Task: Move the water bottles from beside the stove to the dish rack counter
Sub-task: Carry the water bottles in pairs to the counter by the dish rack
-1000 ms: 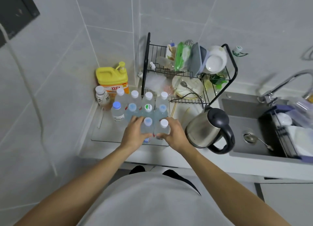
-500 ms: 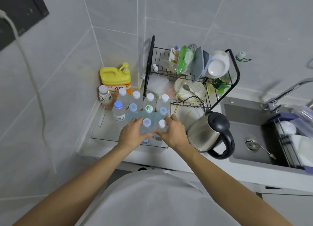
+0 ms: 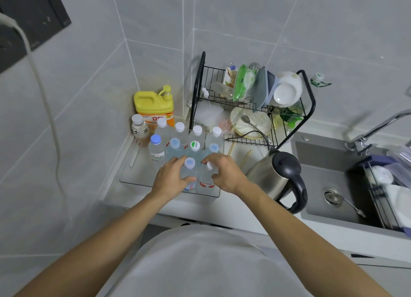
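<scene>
Your left hand (image 3: 171,177) is gripping the blue-capped water bottle (image 3: 189,169); your right hand (image 3: 224,173) is clasping the white-capped water bottle (image 3: 206,176) beside it.

- The right hand (image 3: 224,173) has shifted from beside the front clear plastic water bottle with the white cap (image 3: 206,174) to over it; its fingers now curl above the cap, which was fully exposed a second ago
- The left hand (image 3: 170,177) has barely moved on the neighbouring clear bottle with the pale blue cap (image 3: 189,169); its thumb now lies lower across the body
</scene>
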The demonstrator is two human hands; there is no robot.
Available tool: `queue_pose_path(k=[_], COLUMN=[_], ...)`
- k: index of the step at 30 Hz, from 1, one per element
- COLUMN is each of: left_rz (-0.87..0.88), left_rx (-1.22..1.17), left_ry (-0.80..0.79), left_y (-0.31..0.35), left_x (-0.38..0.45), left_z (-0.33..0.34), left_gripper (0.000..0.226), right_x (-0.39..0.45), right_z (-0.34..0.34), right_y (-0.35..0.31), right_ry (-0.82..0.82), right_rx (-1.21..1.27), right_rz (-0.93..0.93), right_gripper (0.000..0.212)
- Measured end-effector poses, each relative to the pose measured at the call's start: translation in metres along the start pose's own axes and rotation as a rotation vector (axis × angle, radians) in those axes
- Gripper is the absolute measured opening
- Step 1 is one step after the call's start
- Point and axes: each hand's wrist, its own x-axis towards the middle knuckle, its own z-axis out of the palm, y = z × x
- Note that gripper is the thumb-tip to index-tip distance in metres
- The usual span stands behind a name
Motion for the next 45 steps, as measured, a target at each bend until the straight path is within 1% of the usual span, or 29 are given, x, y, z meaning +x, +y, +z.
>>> queue_pose_path(k=[2,5,9,11,15,21,24,27,32,38,42,45], left_rz=[-0.006,-0.008,-0.007,0.001,0.012,-0.004,-0.016,-0.028,-0.024,-0.044,-0.083,-0.053], left_rx=[-0.009,-0.04,-0.059,-0.062,-0.068,-0.018,-0.007,-0.038,-0.089,-0.052,-0.039,-0.01], left_ry=[0.003,0.002,0.018,0.019,0.008,-0.068,-0.095,-0.081,-0.048,-0.089,-0.104,-0.04], left_y=[0.001,0.004,0.007,0.009,0.009,0.011,0.011,0.01,0.007,0.007,0.015,0.018], left_x=[-0.001,-0.002,-0.002,-0.002,-0.002,0.006,0.007,0.007,0.003,0.001,-0.002,-0.005], left_z=[0.002,0.005,0.008,0.009,0.01,0.004,0.004,0.005,0.008,0.006,-0.007,-0.026], left_gripper=[0.045,0.046,0.046,0.044,0.044,0.053,0.054,0.051,0.055,0.061,0.077,0.078], right_x=[0.0,-0.003,-0.003,-0.004,-0.009,-0.003,-0.003,-0.003,-0.004,-0.005,-0.008,-0.01], right_z=[0.0,0.002,-0.004,-0.006,-0.002,0.005,0.007,0.008,0.009,0.005,0.001,-0.005], right_y=[0.002,0.003,0.004,0.006,0.01,0.008,0.008,0.008,0.009,0.008,0.008,0.009], right_ry=[0.011,0.078,0.119,0.121,0.149,0.156,0.152,0.15,0.145,0.13,0.091,0.114], right_rx=[-0.019,-0.016,-0.068,-0.075,-0.037,-0.039,-0.038,-0.031,-0.035,-0.019,-0.019,0.017], right_rz=[-0.021,-0.023,-0.018,-0.036,-0.051,-0.007,-0.002,0.006,0.016,0.008,-0.006,0.011], right_gripper=[0.059,0.055,0.037,0.035,0.036,0.04,0.042,0.042,0.043,0.044,0.044,0.048])
